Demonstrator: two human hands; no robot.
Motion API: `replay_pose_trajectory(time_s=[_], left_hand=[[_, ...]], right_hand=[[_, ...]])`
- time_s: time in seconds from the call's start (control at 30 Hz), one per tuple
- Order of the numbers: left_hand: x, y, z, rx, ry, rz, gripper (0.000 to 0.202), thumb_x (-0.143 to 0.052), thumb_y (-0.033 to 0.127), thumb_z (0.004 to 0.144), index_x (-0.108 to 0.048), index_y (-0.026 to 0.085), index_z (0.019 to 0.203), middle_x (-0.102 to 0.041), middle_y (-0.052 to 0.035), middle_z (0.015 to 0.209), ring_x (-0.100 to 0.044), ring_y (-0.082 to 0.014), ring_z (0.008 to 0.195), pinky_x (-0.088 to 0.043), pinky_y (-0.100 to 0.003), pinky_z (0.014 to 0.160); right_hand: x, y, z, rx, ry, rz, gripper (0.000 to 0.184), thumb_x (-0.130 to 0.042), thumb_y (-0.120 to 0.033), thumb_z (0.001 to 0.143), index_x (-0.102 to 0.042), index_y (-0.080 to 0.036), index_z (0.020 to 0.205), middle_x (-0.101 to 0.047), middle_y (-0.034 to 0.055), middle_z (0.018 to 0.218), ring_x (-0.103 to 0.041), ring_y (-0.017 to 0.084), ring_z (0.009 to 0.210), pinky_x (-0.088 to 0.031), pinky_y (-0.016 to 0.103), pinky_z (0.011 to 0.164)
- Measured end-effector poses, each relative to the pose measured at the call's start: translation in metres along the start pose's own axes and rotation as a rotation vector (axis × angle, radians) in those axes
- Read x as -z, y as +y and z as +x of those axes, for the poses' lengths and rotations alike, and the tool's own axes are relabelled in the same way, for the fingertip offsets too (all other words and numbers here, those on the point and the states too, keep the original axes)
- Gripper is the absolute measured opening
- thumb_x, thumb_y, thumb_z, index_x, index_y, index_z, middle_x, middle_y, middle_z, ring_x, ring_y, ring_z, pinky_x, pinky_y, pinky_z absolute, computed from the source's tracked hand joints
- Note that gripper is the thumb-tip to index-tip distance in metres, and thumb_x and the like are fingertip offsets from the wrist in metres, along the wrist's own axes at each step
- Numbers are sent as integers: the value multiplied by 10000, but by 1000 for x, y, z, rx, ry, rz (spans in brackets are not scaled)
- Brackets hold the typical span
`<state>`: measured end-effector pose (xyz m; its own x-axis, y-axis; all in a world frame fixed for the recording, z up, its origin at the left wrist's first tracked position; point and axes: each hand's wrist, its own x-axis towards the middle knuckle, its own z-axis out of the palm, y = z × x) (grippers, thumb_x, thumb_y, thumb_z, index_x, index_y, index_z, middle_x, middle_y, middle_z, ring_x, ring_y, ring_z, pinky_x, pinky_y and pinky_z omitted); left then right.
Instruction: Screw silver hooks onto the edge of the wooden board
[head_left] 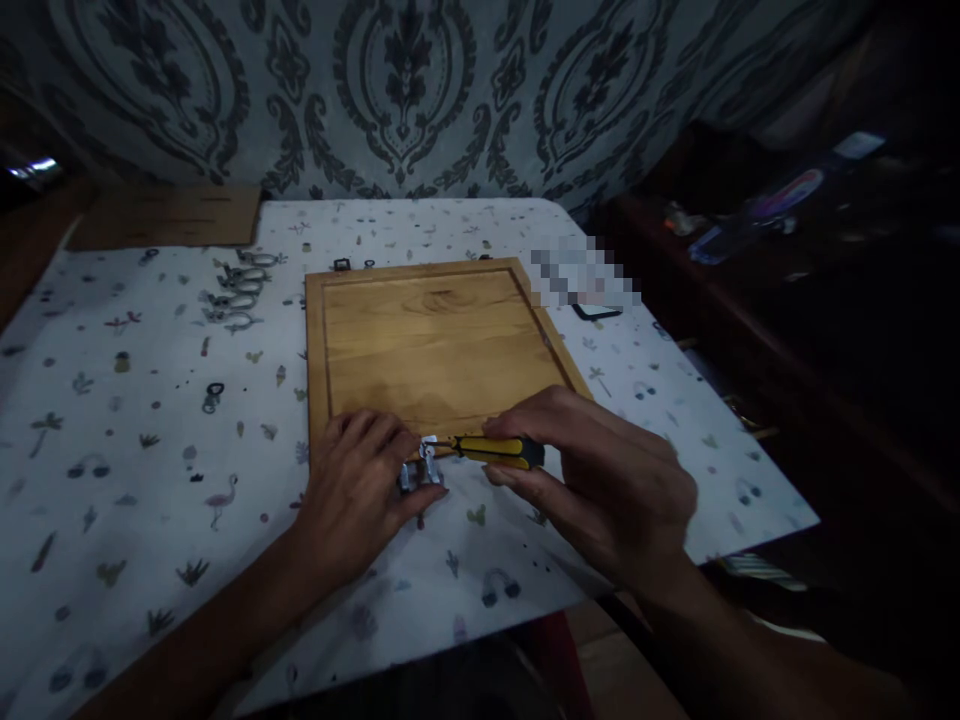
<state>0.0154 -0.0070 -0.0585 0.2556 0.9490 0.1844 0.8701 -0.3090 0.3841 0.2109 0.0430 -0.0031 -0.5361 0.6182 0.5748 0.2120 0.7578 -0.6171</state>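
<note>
We see one label, a red-and-blue patch on a clear bottle [750,213] in the dark at two o'clock from the wooden panel, but it is too dim and blurred for us to read.

The wooden panel [427,350] lies flat near the middle of the tabletop [247,560]. It is honey-coloured, with streaky grain, a darker swirl near its far side and a slightly raised frame around the edges.

At the panel's six o'clock edge we have a shiny silver metal fitting [429,467], its far end over the wood and its near end jutting past the edge. Our left hand [356,480], at seven o'clock, pinches the fitting with the thumb, its other fingers bent over the panel. Our right hand [600,480], between four and five o'clock, grips the yellow-and-black handle of a screwdriver [499,452] between thumb and fingers; the thin shaft points toward nine o'clock and reaches the fitting.

Toward ten o'clock we see a row of loose metal pieces [240,298], with brown cardboard [169,218] beyond them. The white cloth under everything is printed with flamingos, rainbows and palms.
</note>
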Motion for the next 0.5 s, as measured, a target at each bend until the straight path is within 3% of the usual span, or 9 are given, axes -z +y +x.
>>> replay_pose_trajectory(time_s=[0.5], left_hand=[[-1, -1, -1, -1, -5, -24, 329, -658, 496, 830, -629, 204, 978, -632, -44, 960, -545, -266, 935, -406, -446, 815]], right_hand=[[-2, -1, -2, -13, 36, 11, 257, -704, -104, 824, -642, -203, 1052, -660, 22, 823, -615, 153, 714, -492, 282, 604]])
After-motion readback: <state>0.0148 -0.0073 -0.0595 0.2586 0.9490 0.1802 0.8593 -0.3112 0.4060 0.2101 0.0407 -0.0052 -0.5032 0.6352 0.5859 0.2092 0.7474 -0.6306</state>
